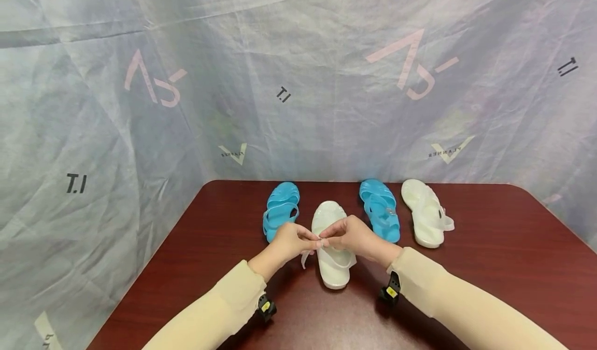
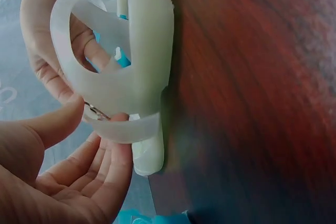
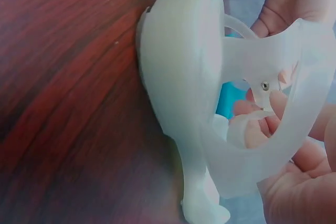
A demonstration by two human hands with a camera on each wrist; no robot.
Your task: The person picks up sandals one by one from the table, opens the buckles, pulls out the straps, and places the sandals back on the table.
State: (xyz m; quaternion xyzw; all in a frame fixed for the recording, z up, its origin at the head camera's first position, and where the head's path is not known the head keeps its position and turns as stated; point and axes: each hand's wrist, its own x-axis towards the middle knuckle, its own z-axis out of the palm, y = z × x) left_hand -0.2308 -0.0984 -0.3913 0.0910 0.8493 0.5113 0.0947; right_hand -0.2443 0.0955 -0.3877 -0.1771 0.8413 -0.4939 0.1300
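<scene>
White sandal (image 1: 333, 274), toe pointing away, long axis roughly straight ahead, both hands (image 1: 295, 239) (image 1: 351, 233) nearly closed, pinching its strap (image 2: 126, 131)

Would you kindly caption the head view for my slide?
Left hand and right hand work on a white sandal between two blue sandals, another white sandal at right.

White sandal (image 1: 332, 258) shared by three views.
Head view faces forward and down, farther off; wrist views flank it closely.
</scene>
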